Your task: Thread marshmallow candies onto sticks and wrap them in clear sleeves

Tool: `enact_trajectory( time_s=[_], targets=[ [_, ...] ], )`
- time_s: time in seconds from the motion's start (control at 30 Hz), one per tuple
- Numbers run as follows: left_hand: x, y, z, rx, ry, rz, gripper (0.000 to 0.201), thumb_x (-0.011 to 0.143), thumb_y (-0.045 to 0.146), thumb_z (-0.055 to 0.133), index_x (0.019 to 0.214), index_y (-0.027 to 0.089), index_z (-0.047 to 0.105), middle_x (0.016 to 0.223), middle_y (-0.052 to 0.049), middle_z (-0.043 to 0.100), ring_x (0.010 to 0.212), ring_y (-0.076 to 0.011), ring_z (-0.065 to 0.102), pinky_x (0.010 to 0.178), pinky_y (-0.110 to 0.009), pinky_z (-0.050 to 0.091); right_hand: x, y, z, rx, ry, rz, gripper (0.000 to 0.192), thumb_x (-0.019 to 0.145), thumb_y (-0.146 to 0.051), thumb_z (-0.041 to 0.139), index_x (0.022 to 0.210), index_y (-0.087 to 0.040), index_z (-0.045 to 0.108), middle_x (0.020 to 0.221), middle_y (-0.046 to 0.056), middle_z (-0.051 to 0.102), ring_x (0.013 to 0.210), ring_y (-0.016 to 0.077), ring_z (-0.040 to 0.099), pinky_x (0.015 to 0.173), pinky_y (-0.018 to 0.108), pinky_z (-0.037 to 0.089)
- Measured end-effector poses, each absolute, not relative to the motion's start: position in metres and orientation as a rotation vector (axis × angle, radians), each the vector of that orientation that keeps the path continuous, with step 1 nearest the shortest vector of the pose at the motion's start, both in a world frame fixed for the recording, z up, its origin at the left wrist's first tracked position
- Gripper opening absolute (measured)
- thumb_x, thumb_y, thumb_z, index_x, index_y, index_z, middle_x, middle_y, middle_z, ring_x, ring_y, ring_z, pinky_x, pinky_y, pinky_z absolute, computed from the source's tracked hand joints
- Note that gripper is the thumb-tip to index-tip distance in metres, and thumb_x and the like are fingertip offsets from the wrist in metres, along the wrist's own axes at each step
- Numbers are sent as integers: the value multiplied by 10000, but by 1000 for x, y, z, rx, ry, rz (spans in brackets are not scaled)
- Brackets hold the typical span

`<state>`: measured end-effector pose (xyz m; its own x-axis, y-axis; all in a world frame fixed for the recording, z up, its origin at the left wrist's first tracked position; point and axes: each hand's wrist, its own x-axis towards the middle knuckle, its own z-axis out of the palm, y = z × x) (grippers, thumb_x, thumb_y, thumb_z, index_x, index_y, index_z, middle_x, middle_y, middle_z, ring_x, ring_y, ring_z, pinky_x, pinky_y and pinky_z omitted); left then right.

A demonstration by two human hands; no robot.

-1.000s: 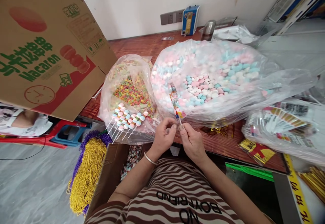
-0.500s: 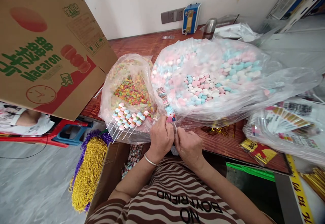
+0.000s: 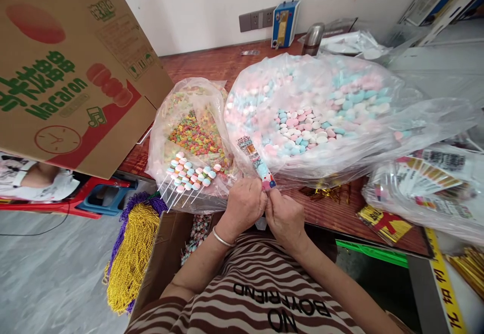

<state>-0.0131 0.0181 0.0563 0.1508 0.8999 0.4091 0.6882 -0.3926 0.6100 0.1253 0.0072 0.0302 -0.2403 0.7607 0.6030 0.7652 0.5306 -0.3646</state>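
A narrow printed candy wrapper [image 3: 257, 160] slants up from between my hands, with coloured candy showing inside. My left hand [image 3: 244, 203], a bangle at its wrist, is closed around the wrapper's lower end. Pressed close beside it, my right hand [image 3: 285, 218] pinches the same end. Fingertips hide the wrapper's bottom and any stick there. To the left, several candy skewers [image 3: 191, 175] with pastel discs and white sticks rest on an open bag of small ring candies [image 3: 196, 134]. Just beyond my hands lies a large clear bag of pink, white and blue candy discs [image 3: 306, 129].
A tall cardboard carton [image 3: 75, 81] stands at left. An open box [image 3: 162, 258] with wrapped candies sits below the table edge. Gold twist ties [image 3: 383, 223] and a bag of printed packaging [image 3: 434, 182] lie at right. A blue device [image 3: 285, 23] and metal cup [image 3: 313, 39] stand behind.
My hands have drawn together and shifted slightly right. The wrapper has moved right with them and tilts more; the white stick seen between the hands earlier is now hidden.
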Motion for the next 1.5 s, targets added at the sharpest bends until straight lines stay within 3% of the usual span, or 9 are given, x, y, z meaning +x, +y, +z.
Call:
enact_trajectory(
  time_s=[0.17,0.27,0.43,0.63,0.87,1.07,1.2,1.3,1.5],
  targets=[
    [-6,11,55,1736,1596,1315,51,885,226,643,927,224,614,838,-40,623,762,-192,570,752,-313,431,127,10,35,-1209,-1999,13,317,1040,-226,429,748,-217,551,542,7,555,529,172,464,582,311,271],
    [-5,11,48,1650,1674,1622,364,817,192,736,1158,229,613,1009,-59,671,819,-173,624,782,-299,482,125,9,37,-1184,-2013,-15,333,1032,-205,438,708,-226,517,530,0,539,520,167,449,581,310,273],
    [-13,18,41,2085,1656,1741,192,839,88,676,979,217,650,874,-35,698,820,-162,659,799,-300,512,118,4,39,-1148,-2036,-26,336,1033,-192,418,710,-222,507,535,-8,526,522,160,443,589,300,296],
    [-18,22,40,2346,1686,1740,167,891,92,634,857,214,526,730,9,623,668,-119,594,655,-247,475,114,2,39,-1094,-2020,-44,368,1055,-201,384,702,-217,490,531,-14,509,511,153,432,587,297,292],
    [-20,21,37,2456,1489,1741,194,930,90,596,1093,193,585,882,-49,718,789,-147,695,722,-259,550,118,2,41,-1121,-2017,-18,346,1048,-195,396,727,-200,524,532,-6,520,512,158,444,570,289,301],
    [-19,19,35,2425,1397,1718,177,935,87,582,1066,200,619,858,-35,714,777,-142,691,709,-247,553,117,0,39,-1156,-2009,-13,362,1056,-203,380,740,-187,557,535,5,544,501,160,496,555,298,319],
    [-18,17,35,2319,1389,1763,181,936,72,575,1045,207,625,857,-30,704,801,-139,676,738,-251,552,118,1,40,-1238,-1944,-11,274,1068,-235,399,1028,-107,638,646,37,663,548,165,593,568,290,375],
    [-17,16,36,2223,1392,1777,167,937,70,579,1024,205,629,870,-31,707,816,-138,673,758,-258,548,118,4,39,-1170,-1947,-96,341,1055,-206,432,1327,-37,551,638,28,680,508,165,580,584,297,422],
    [-7,9,39,2123,1358,1757,170,940,78,562,1001,213,646,834,-19,696,776,-136,658,735,-254,529,115,9,27,-1026,-1928,-122,483,1031,-133,430,1508,-55,427,605,16,670,479,163,579,597,287,482]
  ],
)
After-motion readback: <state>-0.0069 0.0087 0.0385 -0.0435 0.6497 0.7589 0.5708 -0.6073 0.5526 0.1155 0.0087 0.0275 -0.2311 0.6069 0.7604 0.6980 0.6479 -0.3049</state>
